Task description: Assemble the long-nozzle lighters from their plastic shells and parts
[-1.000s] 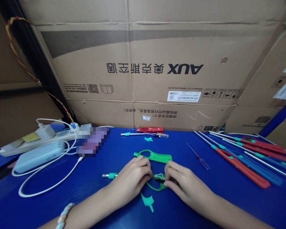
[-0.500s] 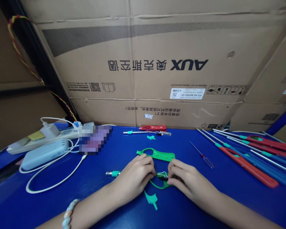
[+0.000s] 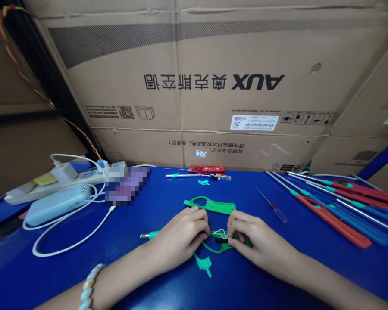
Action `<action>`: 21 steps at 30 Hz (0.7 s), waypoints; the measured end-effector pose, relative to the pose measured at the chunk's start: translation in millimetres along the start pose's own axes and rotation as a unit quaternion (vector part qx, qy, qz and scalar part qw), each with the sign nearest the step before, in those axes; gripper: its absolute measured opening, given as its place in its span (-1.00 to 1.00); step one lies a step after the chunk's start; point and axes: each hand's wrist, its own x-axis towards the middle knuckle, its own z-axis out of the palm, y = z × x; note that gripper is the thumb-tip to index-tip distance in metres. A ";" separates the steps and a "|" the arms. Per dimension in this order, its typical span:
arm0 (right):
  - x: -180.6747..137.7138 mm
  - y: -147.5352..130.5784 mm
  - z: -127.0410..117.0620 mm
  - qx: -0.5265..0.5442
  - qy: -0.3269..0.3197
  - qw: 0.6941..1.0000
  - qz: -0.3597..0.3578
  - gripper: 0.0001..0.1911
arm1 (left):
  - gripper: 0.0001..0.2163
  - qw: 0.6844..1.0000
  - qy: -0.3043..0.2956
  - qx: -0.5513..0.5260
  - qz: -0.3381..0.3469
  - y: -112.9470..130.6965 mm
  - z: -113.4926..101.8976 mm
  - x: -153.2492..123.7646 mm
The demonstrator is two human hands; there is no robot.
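Observation:
A green long-reach lighter half [image 3: 215,248] lies on the blue table under both hands, its metal tube [image 3: 145,236] pointing left. My left hand [image 3: 184,232] is closed over its middle, pressing the fingers around the front of the handle. My right hand [image 3: 257,234] pinches at the handle, its fingertips at the end of a small black igniter part [image 3: 222,240] beside a looped white wire [image 3: 219,231]. The right fingers hide exactly what they grip. Just beyond the hands sits the other green shell half [image 3: 218,206]. A teal trigger piece [image 3: 204,264] lies in front.
Red and blue lighters [image 3: 336,221] with metal tubes lie at right, near a screwdriver [image 3: 274,209]. At the back are a red shell [image 3: 206,170], a tube assembly [image 3: 187,175] and another trigger [image 3: 203,182]. A power bank [image 3: 58,204] and cables occupy the left.
The view has shifted slightly. My right fingers have opened a little around the handle, showing more green beneath them. My left hand keeps its hold.

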 end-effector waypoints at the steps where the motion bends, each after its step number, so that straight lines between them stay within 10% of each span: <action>1: -0.3 -0.2 0.1 -0.006 0.000 1.000 -0.001 -0.85 | -0.89 1.000 -0.008 0.000 0.001 0.9 -1.4 -0.5; 12: -2.4 -0.2 -1.6 -0.019 -0.009 1.000 0.000 -0.85 | -0.74 0.993 -0.114 -0.021 0.035 17.8 -45.6 -4.2; 21: -4.2 3.3 -3.4 -0.030 -0.027 0.999 -0.019 -0.88 | -0.77 0.983 -0.173 -0.028 0.048 23.5 -37.2 -5.2</action>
